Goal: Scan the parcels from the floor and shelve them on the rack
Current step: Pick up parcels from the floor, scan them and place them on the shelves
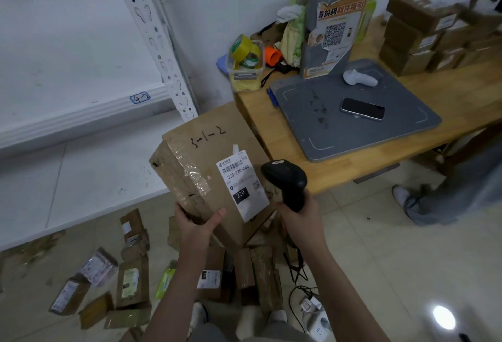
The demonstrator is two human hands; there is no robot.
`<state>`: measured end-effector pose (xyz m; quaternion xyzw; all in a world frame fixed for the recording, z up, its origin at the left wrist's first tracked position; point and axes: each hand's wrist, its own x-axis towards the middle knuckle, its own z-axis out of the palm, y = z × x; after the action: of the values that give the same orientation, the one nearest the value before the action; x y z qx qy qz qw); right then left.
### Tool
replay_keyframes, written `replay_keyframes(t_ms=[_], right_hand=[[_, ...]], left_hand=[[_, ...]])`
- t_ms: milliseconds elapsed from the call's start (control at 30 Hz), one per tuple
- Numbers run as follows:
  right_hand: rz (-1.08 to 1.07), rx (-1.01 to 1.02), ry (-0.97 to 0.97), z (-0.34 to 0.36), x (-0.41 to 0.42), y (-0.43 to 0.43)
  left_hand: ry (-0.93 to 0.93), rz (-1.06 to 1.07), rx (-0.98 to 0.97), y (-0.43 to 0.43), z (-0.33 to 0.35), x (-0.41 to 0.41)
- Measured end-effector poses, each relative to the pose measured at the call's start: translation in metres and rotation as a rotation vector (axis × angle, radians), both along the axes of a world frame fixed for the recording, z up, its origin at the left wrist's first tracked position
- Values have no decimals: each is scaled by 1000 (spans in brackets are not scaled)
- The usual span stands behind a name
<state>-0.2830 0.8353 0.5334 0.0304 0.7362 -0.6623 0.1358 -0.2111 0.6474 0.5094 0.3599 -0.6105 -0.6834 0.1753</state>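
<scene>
I hold up a large brown cardboard parcel (pixel 201 157) marked "3-1-2", its white shipping label (pixel 241 184) facing me. My left hand (pixel 197 223) grips the parcel's lower near corner, thumb on the front face. My right hand (pixel 300 215) grips the handle of a black barcode scanner (pixel 285 178), whose head sits just right of the label. Several smaller parcels (pixel 130 276) lie scattered on the tiled floor below. The white rack (pixel 89 113) stands at the left, its shelf tagged "4-2".
A wooden table (pixel 339 162) at the right carries a grey scanning stand (pixel 353 119) with a phone (pixel 362 108), a tub of tape rolls (pixel 245 62) and stacked brown boxes (pixel 418 35). Another person's legs (pixel 440 197) stand at the right. Cables and a power strip (pixel 312 311) lie by my feet.
</scene>
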Motion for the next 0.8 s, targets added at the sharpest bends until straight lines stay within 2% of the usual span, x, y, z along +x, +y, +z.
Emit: replay_keyframes(t_ms=[133,233,633,800], right_hand=[[-123,157,-97,-35,-40,9],[-131,267,-137,-54,-71,13],[9,481,-147,-90,-190,-9],[84,546,-161,-99,-225,-23]], left_hand=[[-26,134,90,-5,-5,-7],[-32,213,175,-12,-8,-7],[-37,325,272,-34,-2,-1],[-16,292,294,-31,0,-2]])
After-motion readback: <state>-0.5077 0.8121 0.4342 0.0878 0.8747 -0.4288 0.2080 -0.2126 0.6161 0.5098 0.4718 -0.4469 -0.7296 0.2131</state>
